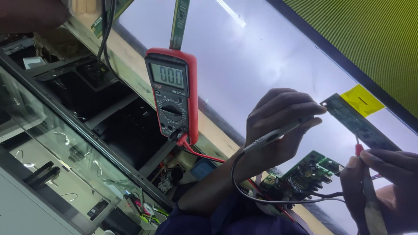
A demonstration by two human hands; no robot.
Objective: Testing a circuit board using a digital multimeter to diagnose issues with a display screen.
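My left hand (pixel 278 126) grips a grey-black test probe (pixel 274 135) whose tip points at a narrow dark circuit strip (pixel 357 124) lying on a lit white panel (pixel 261 56). Low on the right, my right hand (pixel 383 187) pinches a red probe (pixel 358 149) with its tip against the same strip. A black lead (pixel 244 191) and a red lead (pixel 204 156) run from the probes to a red-cased multimeter (pixel 172 95), which leans at the panel's edge with its display lit.
A green circuit board (pixel 309 169) with wires lies below the strip. A yellow tape patch (pixel 361 100) sits at the strip's far end. A second narrow strip (pixel 179 21) hangs above the meter. Dark open chassis parts (pixel 109 122) and a glass sheet (pixel 52 143) fill the left.
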